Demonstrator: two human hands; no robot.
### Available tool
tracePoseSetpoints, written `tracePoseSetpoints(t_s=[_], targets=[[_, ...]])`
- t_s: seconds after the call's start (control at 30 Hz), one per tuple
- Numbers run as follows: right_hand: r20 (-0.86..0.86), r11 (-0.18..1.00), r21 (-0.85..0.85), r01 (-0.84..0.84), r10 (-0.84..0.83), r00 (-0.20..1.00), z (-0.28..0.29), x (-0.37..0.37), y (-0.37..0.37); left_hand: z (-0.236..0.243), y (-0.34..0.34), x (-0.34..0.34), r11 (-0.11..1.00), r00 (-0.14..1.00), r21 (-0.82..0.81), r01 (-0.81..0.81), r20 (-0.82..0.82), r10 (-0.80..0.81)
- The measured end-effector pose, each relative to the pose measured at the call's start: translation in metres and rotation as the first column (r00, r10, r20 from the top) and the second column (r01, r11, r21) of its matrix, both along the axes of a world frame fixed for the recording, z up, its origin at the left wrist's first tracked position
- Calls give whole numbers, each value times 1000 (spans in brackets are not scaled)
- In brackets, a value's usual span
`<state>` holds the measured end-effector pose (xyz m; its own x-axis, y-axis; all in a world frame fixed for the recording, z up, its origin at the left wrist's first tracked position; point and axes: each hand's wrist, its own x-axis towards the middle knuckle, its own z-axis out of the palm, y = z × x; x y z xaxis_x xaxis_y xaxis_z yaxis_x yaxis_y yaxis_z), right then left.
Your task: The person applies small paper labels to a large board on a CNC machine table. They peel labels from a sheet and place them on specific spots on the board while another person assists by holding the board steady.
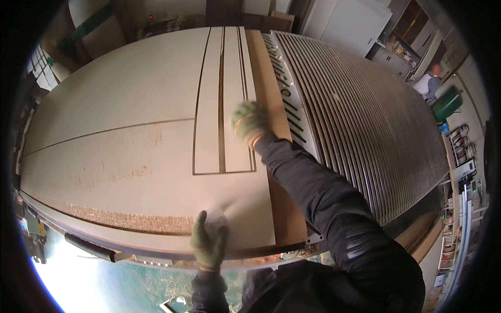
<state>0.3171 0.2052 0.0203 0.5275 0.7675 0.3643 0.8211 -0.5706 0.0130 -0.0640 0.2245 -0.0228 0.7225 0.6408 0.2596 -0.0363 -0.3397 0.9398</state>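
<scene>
Cream-coloured board point(120, 104) fills the left and centre of the frame, cut by dark grooves, with narrow strips point(207, 135) outlined near its middle and a rough, speckled brown band along its lower left. A grey metal surface point(360, 120) of long parallel ridges takes up the right side. A dark sleeve point(323, 198) reaches from the lower right toward the centre. Between board and ridges runs a brown strip point(287, 219). Both hands wear greenish gloves. The left hand point(209, 242), at lower centre over the board's near edge, has its fingers and thumb parted around a pale slip. The right hand point(249, 122), above centre over the strips, is blurred and looks curled; I cannot tell whether it holds anything. At far right are a green drum point(447, 104) and another person point(428, 84). Smallest is the pale slip point(214, 221), also blurred.
</scene>
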Motion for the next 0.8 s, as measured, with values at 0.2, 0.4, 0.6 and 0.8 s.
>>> tracePoseSetpoints(t_s=[0.2, 0.4, 0.6, 0.8], targets=[[-276, 884, -467, -40, -103, 956, -3, -22, -4, 4, -1, -1, 997, 998, -69, -24, -62, 20], [-382, 931, -361, -48, -101, 918, 5, -39, -7, 2, -1, 2, 999, 1000, -47, -18, 10, 18], [-390, 973, -178, 148, -208, 897, 54, 5, 42, 1, -2, 2, 998, 997, -6, -62, -38, 61], [-550, 900, -369, 233, -414, 725, 90, 57, 74, 5, -5, 2, 994, 991, 65, -91, -95, 97]])
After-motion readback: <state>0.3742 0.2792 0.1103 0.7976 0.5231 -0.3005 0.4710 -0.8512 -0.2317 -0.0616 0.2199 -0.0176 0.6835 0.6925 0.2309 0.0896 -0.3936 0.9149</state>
